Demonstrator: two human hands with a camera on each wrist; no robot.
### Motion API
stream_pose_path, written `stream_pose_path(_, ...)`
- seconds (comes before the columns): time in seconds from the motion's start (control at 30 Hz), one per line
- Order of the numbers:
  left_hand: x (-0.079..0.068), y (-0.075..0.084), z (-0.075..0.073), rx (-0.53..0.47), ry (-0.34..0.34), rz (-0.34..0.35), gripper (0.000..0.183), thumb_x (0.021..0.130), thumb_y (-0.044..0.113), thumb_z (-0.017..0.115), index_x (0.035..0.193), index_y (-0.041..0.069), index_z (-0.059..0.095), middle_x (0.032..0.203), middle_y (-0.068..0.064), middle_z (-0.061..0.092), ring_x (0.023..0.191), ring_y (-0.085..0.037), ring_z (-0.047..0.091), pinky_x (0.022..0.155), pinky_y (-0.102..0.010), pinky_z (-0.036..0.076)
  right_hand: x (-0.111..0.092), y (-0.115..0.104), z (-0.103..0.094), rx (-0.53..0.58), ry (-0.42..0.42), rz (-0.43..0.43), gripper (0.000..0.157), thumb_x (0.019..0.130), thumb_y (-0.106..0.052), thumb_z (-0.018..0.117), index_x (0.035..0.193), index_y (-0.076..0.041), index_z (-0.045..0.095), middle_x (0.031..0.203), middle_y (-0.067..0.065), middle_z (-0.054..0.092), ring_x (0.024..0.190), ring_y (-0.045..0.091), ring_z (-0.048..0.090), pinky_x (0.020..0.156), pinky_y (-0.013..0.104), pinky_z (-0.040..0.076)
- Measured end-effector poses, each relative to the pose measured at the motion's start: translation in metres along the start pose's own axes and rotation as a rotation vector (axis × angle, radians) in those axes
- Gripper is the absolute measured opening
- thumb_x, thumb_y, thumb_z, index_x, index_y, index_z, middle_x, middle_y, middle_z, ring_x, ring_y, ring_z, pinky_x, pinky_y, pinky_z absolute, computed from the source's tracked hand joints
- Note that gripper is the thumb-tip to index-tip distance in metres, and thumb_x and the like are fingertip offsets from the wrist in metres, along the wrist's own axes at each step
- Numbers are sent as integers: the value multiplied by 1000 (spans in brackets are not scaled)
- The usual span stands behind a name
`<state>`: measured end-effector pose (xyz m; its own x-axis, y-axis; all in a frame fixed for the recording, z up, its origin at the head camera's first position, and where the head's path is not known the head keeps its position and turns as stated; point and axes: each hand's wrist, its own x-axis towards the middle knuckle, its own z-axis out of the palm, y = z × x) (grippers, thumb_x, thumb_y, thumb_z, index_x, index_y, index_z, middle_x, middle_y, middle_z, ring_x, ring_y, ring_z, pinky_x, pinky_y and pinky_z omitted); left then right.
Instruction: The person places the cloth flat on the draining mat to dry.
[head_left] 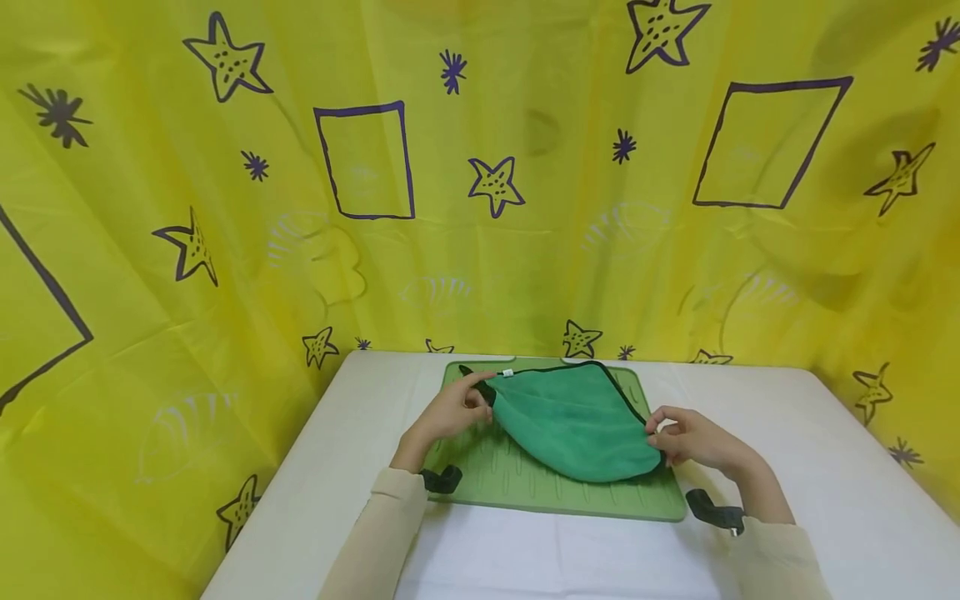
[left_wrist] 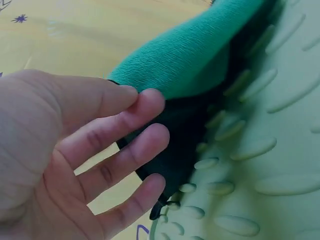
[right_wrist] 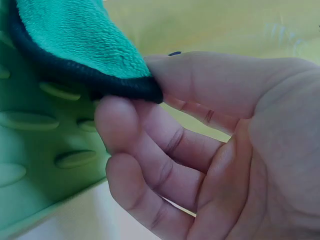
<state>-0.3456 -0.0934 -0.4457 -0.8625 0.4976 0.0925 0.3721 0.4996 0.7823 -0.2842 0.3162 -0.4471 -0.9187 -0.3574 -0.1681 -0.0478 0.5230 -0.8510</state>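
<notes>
A green cloth point(head_left: 573, 421) with a dark edging hangs between my two hands over a light green ribbed mat point(head_left: 517, 479). At its left end my left hand point(head_left: 455, 408) pinches the cloth between thumb and index finger, the other fingers spread loosely beneath. In the left wrist view, a dark underside with a small loop shows below the green face point(left_wrist: 185, 65). My right hand point(head_left: 693, 437) pinches a right-hand corner by its black border, as the right wrist view shows, with the cloth's fuzzy surface point(right_wrist: 80, 40) stretching away from the thumb.
The mat lies on a white-covered table point(head_left: 487, 550). Behind and to the left hangs a yellow curtain point(head_left: 540, 275) printed with stars and frames. Black wrist mounts point(head_left: 712, 510) sit at both sleeves, near the mat's front corners.
</notes>
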Motion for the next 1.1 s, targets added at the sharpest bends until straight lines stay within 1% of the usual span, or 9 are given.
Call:
stream_pose_path(0.1,1,-1,1,36,36,10,69,87,5,68,147,18,36,90,-10,65,83,-22,64,77,-33,51,-1,-2,-1,9,-6,-15,30,95,-21,59,113,2,50,72,9,58,68,27,60,66,38,52)
stream_pose_path(0.2,2,-3,5,106,27,7,73,83,5,73,146,14,37,93,-5,63,82,-14,61,74,-30,51,-1,-3,-1,14,-16,-18,30,95,-20,59,114,2,50,73,8,58,68,26,60,66,38,52)
stream_pose_path(0.3,3,-5,9,118,27,8,70,83,7,73,145,13,39,92,-4,66,82,-11,61,73,-28,51,-1,-3,0,14,-26,-17,30,96,-19,58,114,3,49,73,7,58,68,25,60,66,38,52)
stream_pose_path(0.53,4,0,15,26,137,9,55,88,13,69,136,10,42,87,-1,68,75,-13,60,72,-31,48,0,-3,0,6,-10,13,33,95,-20,60,114,4,47,74,6,59,69,23,60,67,36,52)
stream_pose_path(0.67,4,5,15,-59,200,-25,44,90,16,64,127,8,42,81,1,63,72,-13,55,70,-30,46,-1,-3,0,14,3,47,36,94,-20,61,115,4,45,74,5,61,68,22,62,66,35,52)
stream_pose_path(0.8,3,9,12,-118,269,-22,27,91,13,60,115,11,47,71,-2,57,63,-17,50,62,-30,43,-3,-5,0,31,10,57,37,93,-20,62,116,3,44,74,5,62,67,23,63,64,35,53)
stream_pose_path(0.9,1,12,7,-127,301,3,17,93,10,57,108,15,52,69,-5,57,63,-28,55,58,-30,44,-4,-8,-1,33,4,35,36,94,-21,61,115,4,45,73,7,62,66,24,62,64,35,53)
stream_pose_path(1.03,-2,16,-1,-156,307,4,13,95,10,55,107,14,56,71,-7,56,72,-43,62,55,-33,48,-6,-14,-3,30,-15,-9,31,95,-21,60,111,3,49,70,8,60,65,27,62,63,36,53)
stream_pose_path(1.1,-4,18,-6,-184,294,-23,12,95,11,54,107,14,56,72,-7,54,73,-45,64,57,-39,51,-6,-16,-4,27,-24,-25,28,95,-21,59,109,2,52,70,7,60,65,29,62,64,37,54)
